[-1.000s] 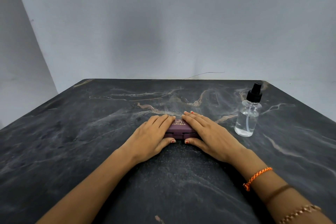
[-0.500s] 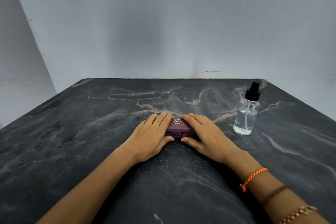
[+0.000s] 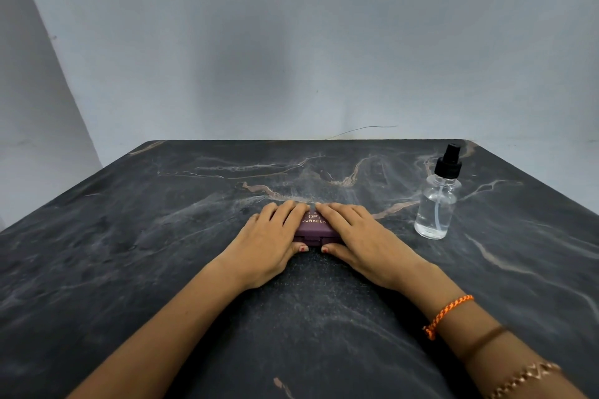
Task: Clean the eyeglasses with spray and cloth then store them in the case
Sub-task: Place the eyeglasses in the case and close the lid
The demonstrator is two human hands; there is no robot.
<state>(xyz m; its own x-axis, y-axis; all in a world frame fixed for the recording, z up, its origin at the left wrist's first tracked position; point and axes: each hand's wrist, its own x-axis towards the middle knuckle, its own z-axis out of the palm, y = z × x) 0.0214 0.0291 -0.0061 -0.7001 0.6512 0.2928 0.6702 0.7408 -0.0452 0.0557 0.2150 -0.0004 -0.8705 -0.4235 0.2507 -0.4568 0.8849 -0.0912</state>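
Now, your left hand (image 3: 269,244) and right hand (image 3: 368,244) lay straight fingers (image 3: 287,214) flat on the shut purple case (image 3: 313,231) mid-way across the desk (image 3: 129,269), thumbs at its front edge, so uneven prying could skid it away.

On marble table (image 3: 129,269), left hand (image 3: 269,238) and right hand (image 3: 364,236) flat on purple case (image 3: 315,231), spray bottle (image 3: 436,204) standing apart

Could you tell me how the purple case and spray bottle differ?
The purple case lies flat, closed; the spray bottle stands upright. The case is opaque, the bottle clear with a black top. Left hand and right hand rest on the case; the bottle is untouched. Both sit on the table.
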